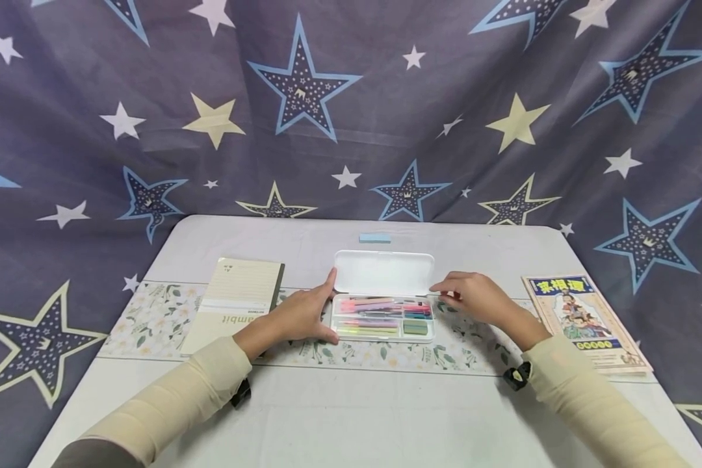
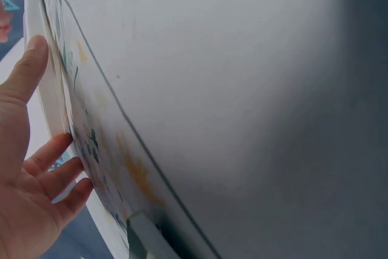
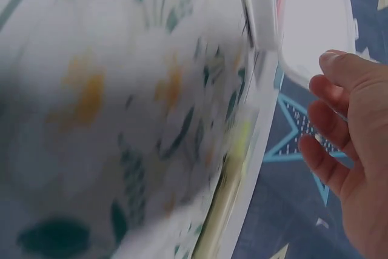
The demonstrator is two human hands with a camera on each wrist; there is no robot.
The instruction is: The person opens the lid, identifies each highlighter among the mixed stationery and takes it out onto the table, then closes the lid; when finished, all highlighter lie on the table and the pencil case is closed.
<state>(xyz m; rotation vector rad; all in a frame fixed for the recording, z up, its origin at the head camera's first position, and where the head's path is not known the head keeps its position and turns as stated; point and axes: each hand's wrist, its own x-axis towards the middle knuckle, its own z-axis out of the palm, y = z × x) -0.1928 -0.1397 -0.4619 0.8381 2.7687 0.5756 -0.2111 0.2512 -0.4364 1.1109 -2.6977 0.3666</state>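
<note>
A white pencil case lies on the table with its lid raised. Inside are several coloured pens and a small green block. My left hand is at the case's left side, thumb by the near corner and index finger up along the lid's edge. Its fingers look spread and fairly straight in the left wrist view. On the other side, my right hand has its fingertips right at the hinge end of the lid, the fingers loosely bent; the right wrist view shows nothing gripped in them.
A cream notebook lies to the left, partly behind the left forearm. An illustrated book lies at the right. Beyond the case, a light blue block sits near the table's far edge, before a star-patterned curtain.
</note>
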